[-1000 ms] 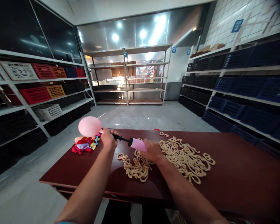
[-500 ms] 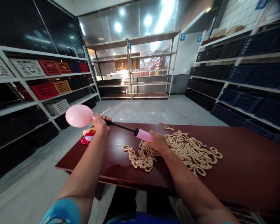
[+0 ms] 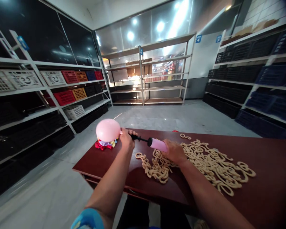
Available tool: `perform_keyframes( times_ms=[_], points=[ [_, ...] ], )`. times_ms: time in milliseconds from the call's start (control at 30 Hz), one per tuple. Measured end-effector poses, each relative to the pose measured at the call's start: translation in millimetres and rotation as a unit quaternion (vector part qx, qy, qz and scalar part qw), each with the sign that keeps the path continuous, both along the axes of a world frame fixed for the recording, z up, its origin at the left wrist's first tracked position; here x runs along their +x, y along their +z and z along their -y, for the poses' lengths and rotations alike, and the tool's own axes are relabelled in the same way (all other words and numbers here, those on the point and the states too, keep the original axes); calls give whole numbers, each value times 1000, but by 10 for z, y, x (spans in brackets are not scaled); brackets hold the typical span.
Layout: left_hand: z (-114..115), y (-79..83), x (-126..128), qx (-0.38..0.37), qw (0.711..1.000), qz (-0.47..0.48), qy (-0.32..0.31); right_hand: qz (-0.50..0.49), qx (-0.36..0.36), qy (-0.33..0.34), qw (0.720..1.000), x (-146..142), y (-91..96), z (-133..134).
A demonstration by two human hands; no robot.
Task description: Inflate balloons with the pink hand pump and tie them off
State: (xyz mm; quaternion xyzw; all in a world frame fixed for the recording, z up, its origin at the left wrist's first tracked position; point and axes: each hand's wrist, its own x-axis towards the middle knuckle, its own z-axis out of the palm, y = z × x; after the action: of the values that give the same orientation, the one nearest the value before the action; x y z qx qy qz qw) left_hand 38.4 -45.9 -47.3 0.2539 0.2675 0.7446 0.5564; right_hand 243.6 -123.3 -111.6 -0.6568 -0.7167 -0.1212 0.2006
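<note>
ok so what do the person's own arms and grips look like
Each grip is a bare hand: neither the left grip nor the right grip wears a glove. The left forearm and right forearm are uncovered. A bright blue left sleeve shows paler patterning; the right sleeve is out of view.

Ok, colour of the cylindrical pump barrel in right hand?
Lilac-pink pump barrel; best in the head view.
</note>
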Motion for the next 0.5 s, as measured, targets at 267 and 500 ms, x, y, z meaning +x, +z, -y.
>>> perform_keyframes(
  times_ms=[267, 500],
  points=[
    [-96, -16, -201, -8, 998, 19, 58, 14, 13, -11, 1000, 23, -44, -44],
    [232, -310, 414, -18, 1000, 11, -13, 14, 18, 37, 999, -38, -31, 26]
  ],
)
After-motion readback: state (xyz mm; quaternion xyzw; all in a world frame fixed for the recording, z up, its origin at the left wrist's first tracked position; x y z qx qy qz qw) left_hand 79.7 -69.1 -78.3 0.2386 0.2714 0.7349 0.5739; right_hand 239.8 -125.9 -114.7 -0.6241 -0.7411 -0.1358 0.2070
